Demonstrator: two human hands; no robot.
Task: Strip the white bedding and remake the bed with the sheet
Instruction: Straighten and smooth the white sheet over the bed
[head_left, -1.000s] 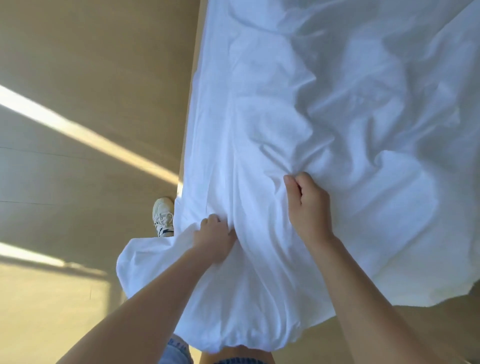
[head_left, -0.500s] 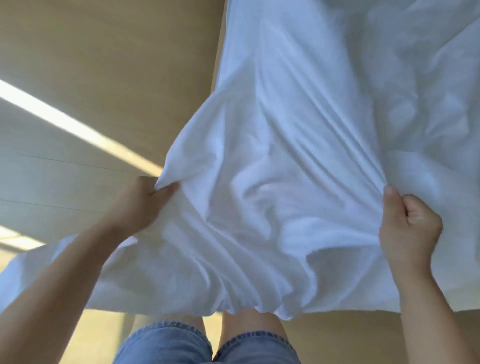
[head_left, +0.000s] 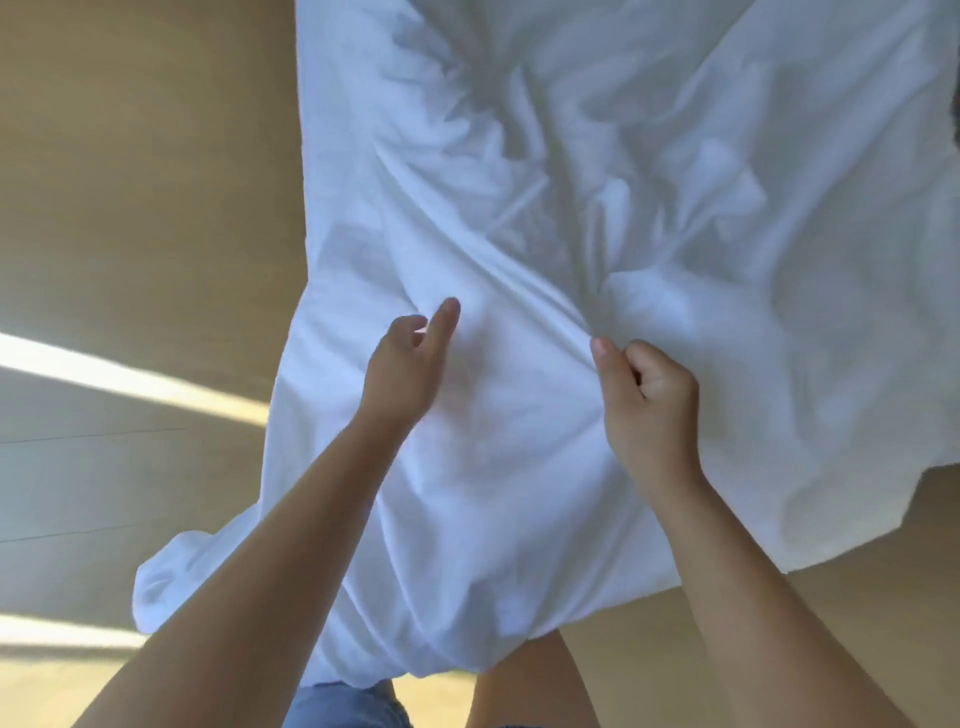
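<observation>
Rumpled white sheet (head_left: 675, 182) spread ahead of both hands, drooping below them, right hand (head_left: 647, 400) pinching a fold, left hand (head_left: 408, 364) loose-fingered over the sheet, gripping nothing, wooden floor (head_left: 145, 208) to its left

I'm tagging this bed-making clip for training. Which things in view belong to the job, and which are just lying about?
Part of the job:
white sheet, crumpled and hanging off the edge
right hand, pinching a fold of it
left hand, fingers loose, apparently gripping nothing

Just there:
wooden floor, with sunlit stripes
denim shorts
</observation>
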